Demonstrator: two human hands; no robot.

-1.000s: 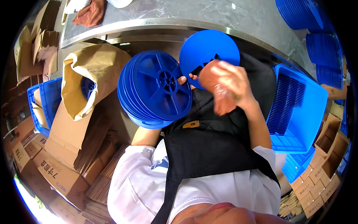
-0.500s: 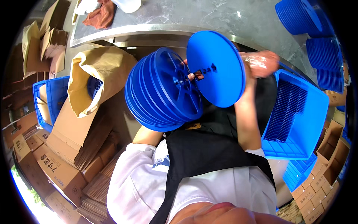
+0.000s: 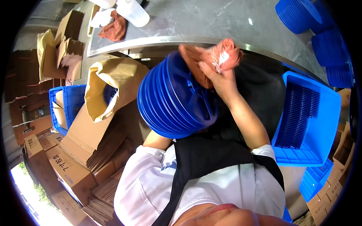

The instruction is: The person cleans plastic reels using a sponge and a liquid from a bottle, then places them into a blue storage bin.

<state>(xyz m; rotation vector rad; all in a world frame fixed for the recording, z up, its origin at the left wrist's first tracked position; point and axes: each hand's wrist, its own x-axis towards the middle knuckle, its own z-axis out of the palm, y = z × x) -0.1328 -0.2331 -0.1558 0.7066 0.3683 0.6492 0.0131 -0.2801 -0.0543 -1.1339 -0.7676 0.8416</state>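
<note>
A stack of round blue plastic reels point(image 3: 167, 96) is tilted in front of my chest, its spoked end face turned toward the right. My left forearm point(image 3: 156, 141) runs up behind the stack and holds it up; that hand's fingers are hidden by the reels. Bunched in my right hand point(image 3: 223, 80) is a reddish-brown cloth point(image 3: 196, 62), pressed against the upper part of the end face. Shiny clear plastic shows on the cloth's right end. The fingers of my right hand are closed on it, the thumb on top.
A grey worktop point(image 3: 196, 22) with a metal edge lies ahead, with a white bottle point(image 3: 132, 13), another brown cloth point(image 3: 114, 29) and stacked blue reels point(image 3: 298, 15). A blue crate point(image 3: 320, 124) of dark reels stands right. Left are an open paper sack point(image 3: 126, 75) and cardboard boxes point(image 3: 69, 171).
My right hand has swung left, bringing the cloth from beyond the stack's right onto its end face. The flat blue disc that stood tilted apart from the stack no longer shows there.
</note>
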